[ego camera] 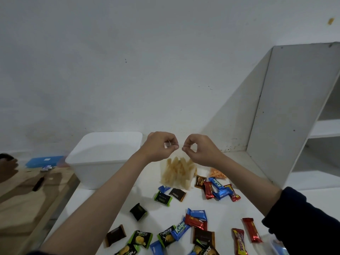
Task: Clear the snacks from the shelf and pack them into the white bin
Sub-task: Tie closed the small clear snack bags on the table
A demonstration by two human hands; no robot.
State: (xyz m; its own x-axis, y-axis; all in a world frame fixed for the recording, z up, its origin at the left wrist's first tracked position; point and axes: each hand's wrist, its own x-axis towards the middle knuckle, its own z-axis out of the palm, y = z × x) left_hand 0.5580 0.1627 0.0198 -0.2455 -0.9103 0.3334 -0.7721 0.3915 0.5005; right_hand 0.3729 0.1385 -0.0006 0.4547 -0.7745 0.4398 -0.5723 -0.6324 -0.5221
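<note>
A clear plastic bag of pale yellow crackers (177,172) hangs upright over the white table. My left hand (160,147) and my right hand (198,150) each pinch its top edge, side by side. The white bin (103,159) stands just left of the bag, and its inside is hidden from here. Several small wrapped snacks lie on the table below the bag: blue Kalpa bars (219,188), red bars (208,189), green and black Nextar packs (140,238) and dark brown packs (177,194). A small bag of orange snacks (217,173) lies behind them.
The white shelf unit (298,111) stands at the right, and its visible compartments look bare. A wooden table (24,199) at the left carries a blue box (44,161) and a dark pen. Another person's hand (7,168) shows at the left edge.
</note>
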